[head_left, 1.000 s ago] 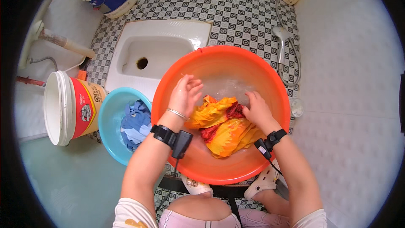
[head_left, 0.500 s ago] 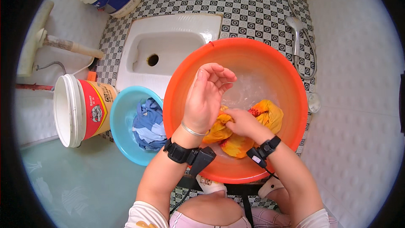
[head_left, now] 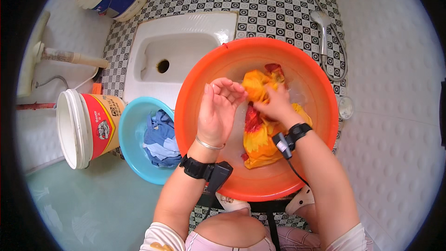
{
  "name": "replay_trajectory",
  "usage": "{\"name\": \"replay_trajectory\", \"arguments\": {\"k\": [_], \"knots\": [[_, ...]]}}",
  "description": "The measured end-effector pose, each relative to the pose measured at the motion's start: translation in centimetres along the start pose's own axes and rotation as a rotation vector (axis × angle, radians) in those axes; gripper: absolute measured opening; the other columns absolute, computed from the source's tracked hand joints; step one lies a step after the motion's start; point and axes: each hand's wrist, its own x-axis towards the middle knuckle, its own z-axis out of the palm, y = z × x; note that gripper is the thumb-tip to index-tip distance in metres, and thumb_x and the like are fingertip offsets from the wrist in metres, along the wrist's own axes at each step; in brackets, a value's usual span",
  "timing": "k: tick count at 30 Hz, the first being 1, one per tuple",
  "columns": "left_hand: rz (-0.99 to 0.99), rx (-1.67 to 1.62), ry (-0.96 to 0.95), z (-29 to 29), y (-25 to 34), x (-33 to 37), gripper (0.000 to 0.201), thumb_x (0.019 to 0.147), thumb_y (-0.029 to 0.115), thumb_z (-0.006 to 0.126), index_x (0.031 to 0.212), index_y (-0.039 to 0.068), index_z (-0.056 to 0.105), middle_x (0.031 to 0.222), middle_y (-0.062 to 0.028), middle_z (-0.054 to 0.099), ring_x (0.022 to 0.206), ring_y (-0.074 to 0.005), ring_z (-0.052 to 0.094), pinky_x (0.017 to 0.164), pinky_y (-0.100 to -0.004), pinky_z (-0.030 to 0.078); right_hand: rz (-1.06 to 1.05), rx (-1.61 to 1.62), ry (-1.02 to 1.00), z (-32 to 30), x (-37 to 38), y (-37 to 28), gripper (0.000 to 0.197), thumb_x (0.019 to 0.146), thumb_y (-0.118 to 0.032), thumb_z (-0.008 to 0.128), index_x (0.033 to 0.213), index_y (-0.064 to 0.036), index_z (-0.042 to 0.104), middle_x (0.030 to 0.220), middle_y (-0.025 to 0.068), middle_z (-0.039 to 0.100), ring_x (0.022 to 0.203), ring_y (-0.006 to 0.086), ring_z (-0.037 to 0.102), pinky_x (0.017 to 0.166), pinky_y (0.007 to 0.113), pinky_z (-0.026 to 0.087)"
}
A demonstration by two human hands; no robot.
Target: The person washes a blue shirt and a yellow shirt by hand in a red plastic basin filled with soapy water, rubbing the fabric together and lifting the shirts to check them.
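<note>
A bunched yellow cloth with red patches (head_left: pixel 262 146) lies wet in a large orange basin (head_left: pixel 204 172) that has some water in it. My right hand (head_left: pixel 277 106) is closed on the upper part of this cloth, its fingers partly sunk in the folds. Over the basin's left side my left hand (head_left: pixel 218 114) is raised, palm turned inward, fingers loosely bent and apart, with nothing in it. It is close to the cloth's upper left end but not visibly touching it. Both wrists wear black straps with small devices.
Left of the orange basin stands a light blue basin (head_left: pixel 131 153) with blue clothes (head_left: pixel 160 135). Beside it a white, red and yellow bucket (head_left: pixel 100 123) lies tilted. A squat toilet (head_left: pixel 139 83), another bucket (head_left: pixel 123 0) and a shower head (head_left: pixel 321 21) are farther off.
My right hand has moved forward, carrying part of the yellow cloth away from me and spreading it lengthwise. The left hand has shifted slightly down and stays raised. The view has shifted a little.
</note>
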Motion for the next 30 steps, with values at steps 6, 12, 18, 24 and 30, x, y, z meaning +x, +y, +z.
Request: {"name": "replay_trajectory", "arguments": {"k": [6, 12, 18, 24, 30], "knots": [[-0.068, 0.038, 0.134, -4.1, -0.9, -0.7, 0.041, 0.097, 0.049, 0.04, 0.103, 0.011, 0.054, 0.104, -0.0086, 0.061, 0.106, -0.0234, 0.054, 0.098, -0.0413, 0.038, 0.226, 0.289, -0.304, -4.4, 1.8, 1.2, 0.057, 0.066, -0.038, 0.075, 0.117, -0.0153, 0.062, 0.125, 0.0253, 0.051, 0.119, 0.0382, 0.049, 0.098, 0.047, 0.043], [-0.372, 0.172, 0.646, -6.1, -4.6, -0.3, 0.054, 0.095, 0.057, 0.038, 0.134, 0.02, 0.042, 0.139, -0.0084, 0.039, 0.125, -0.0282, 0.04, 0.108, -0.0501, 0.023, 0.035, 0.076, 0.135, 3.0, 0.8, 1.9, 0.059, 0.076, -0.029, 0.066, 0.132, -0.0166, 0.05, 0.131, 0.0256, 0.044, 0.122, 0.0404, 0.045, 0.101, 0.047, 0.04], [-0.445, -0.144, 0.396, -8.8, -6.0, -1.3, 0.066, 0.093, 0.063, 0.036, 0.134, 0.013, 0.047, 0.136, -0.0103, 0.049, 0.122, -0.0275, 0.049, 0.104, -0.046, 0.038, -0.334, 0.71, 0.134, 3.8, -2.8, -6.3, 0.03, 0.081, -0.011, 0.055, 0.107, 0.0008, 0.061, 0.102, 0.0245, 0.059, 0.097, 0.0394, 0.057, 0.088, 0.04, 0.047], [-0.448, -0.222, 0.396, -7.8, -5.3, -0.7, 0.047, 0.097, 0.041, 0.036, 0.119, 0.006, 0.058, 0.115, -0.0122, 0.062, 0.106, -0.025, 0.059, 0.096, -0.0393, 0.046, -0.459, 0.664, 0.132, 1.1, -5.2, -8.8, 0.017, 0.085, -0.012, 0.054, 0.095, 0.0018, 0.055, 0.097, 0.0258, 0.058, 0.09, 0.0432, 0.056, 0.081, 0.046, 0.047], [-0.447, -0.205, 0.432, -6.9, -7.0, -0.7, 0.039, 0.097, 0.033, 0.04, 0.118, 0.004, 0.057, 0.114, -0.0117, 0.062, 0.106, -0.0246, 0.059, 0.095, -0.0374, 0.047, -0.439, 0.371, 0.123, 1.8, -3.9, -6.0, 0.022, 0.088, -0.023, 0.052, 0.094, -0.0018, 0.055, 0.099, 0.0232, 0.059, 0.085, 0.0424, 0.06, 0.074, 0.049, 0.049]]}}
